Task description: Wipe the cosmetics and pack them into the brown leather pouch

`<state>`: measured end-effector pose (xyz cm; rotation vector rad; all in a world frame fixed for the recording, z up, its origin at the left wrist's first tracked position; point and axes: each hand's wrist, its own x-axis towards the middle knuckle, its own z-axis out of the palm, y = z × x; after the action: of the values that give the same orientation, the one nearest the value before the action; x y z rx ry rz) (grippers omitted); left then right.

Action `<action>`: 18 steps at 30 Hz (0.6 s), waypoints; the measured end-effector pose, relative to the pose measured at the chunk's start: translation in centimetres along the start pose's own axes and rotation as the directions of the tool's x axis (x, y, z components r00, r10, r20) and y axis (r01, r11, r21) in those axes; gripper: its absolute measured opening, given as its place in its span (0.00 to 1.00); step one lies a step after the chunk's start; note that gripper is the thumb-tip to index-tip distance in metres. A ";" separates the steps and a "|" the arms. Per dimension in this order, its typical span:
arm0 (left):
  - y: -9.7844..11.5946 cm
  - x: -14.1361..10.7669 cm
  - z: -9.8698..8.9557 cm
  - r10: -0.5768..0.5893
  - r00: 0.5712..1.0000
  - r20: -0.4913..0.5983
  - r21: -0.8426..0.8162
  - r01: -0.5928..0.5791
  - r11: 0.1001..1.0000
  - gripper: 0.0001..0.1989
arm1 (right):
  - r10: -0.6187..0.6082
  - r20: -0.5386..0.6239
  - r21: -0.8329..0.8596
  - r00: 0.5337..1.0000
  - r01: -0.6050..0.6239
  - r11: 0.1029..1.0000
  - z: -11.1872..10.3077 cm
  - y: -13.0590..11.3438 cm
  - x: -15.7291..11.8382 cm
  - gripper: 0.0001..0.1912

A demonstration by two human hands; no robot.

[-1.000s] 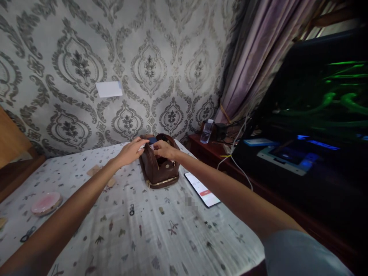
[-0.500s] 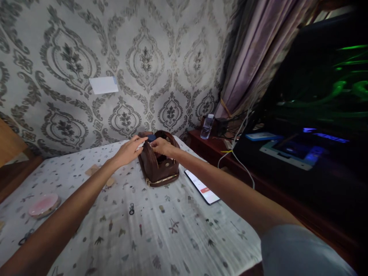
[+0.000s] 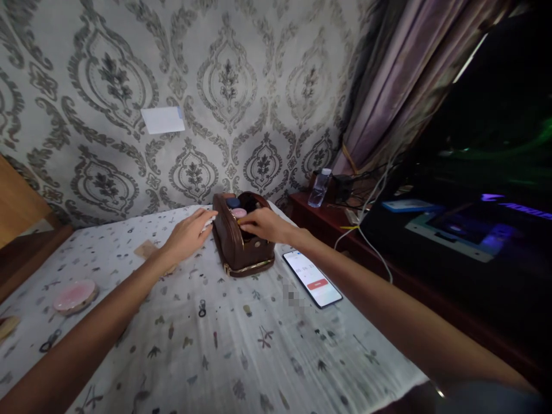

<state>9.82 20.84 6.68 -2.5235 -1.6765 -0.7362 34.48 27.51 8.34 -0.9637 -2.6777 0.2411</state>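
Observation:
A brown bag (image 3: 244, 253) with a gold zip stands unzipped on the patterned white sheet. Inside its opening show a dark blue round item (image 3: 233, 202) and a pink round item (image 3: 238, 213). My right hand (image 3: 264, 224) reaches into the opening from the right, fingers pinched together; what they hold, if anything, is hidden. Beside the bag's left side, my left hand (image 3: 190, 233) has its fingers stretched out, near a small white object (image 3: 210, 220) partly hidden by the fingers.
A lit phone (image 3: 313, 280) lies right of the bag. At left rest a pink round case (image 3: 75, 296) and a beige flat piece (image 3: 145, 249). A clear bottle (image 3: 319, 188) stands on the red-brown side table (image 3: 301, 202), with white cables (image 3: 371, 244) beyond.
My left hand has drawn back slightly from the bag's top edge. My right hand has shifted right and rearward in the opening, and the pink item now shows. The view has turned slightly.

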 end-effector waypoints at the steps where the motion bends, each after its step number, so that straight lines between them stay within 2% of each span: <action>1: 0.3 -1.0 -0.2 -0.014 1.000 0.010 -0.033 0.014 0.999 0.22 | -0.026 0.028 -0.075 0.999 0.028 0.997 0.1 -0.1 -1.1 0.14; 3: 1.0 -3.3 -0.4 -0.028 0.997 0.065 -0.104 0.035 0.994 0.21 | -0.073 0.036 -0.178 0.997 0.079 0.981 0.6 -0.2 -3.0 0.18; 7: 2.1 -8.1 -0.1 0.050 0.987 0.156 -0.154 -0.026 0.988 0.19 | -0.115 0.013 -0.206 0.993 0.115 0.972 1.6 0.0 -5.0 0.18; 13: 3.6 -14.7 1.1 0.176 0.963 0.202 -0.173 -0.142 0.975 0.16 | -0.189 -0.015 -0.249 0.982 0.180 0.952 2.2 0.8 -4.7 0.20; 18: 3.4 -18.6 1.7 0.146 0.975 0.168 -0.089 -0.132 0.987 0.18 | -0.249 -0.096 -0.264 0.964 0.217 0.940 3.1 2.0 -4.5 0.19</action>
<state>7.71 3.81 -1.39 -2.7987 -1.5228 -0.5962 38.02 25.94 4.01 -0.6880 -2.7124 -0.2092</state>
